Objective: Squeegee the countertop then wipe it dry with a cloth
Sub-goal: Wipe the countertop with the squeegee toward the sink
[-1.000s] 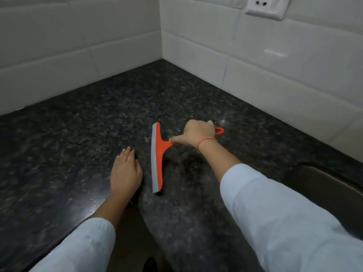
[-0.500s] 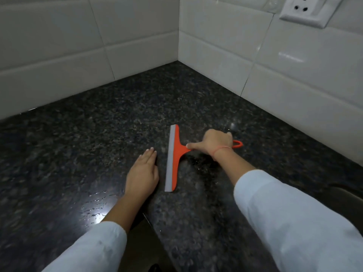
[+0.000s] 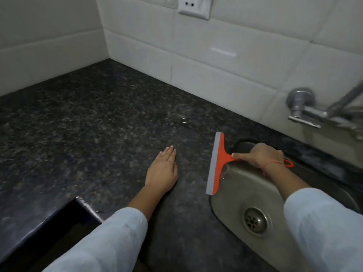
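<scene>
An orange squeegee (image 3: 218, 160) with a grey rubber blade stands at the left rim of the steel sink (image 3: 241, 197), its blade running along the edge of the dark speckled countertop (image 3: 94, 130). My right hand (image 3: 261, 156) grips its handle over the basin, forefinger stretched toward the blade. My left hand (image 3: 163, 171) rests flat on the countertop, fingers straight, a short way left of the blade. No cloth is in view.
White tiled walls meet in a corner at the back left. A wall socket (image 3: 194, 6) sits high up and a metal tap (image 3: 314, 110) juts out over the sink at the right. The drain (image 3: 255, 220) lies near my right sleeve. The countertop's front edge drops off at lower left.
My right hand has dragged the squeegee rightward across the countertop to the sink's rim. My left hand stayed flat on the stone. The view swung right, bringing the sink and tap in.
</scene>
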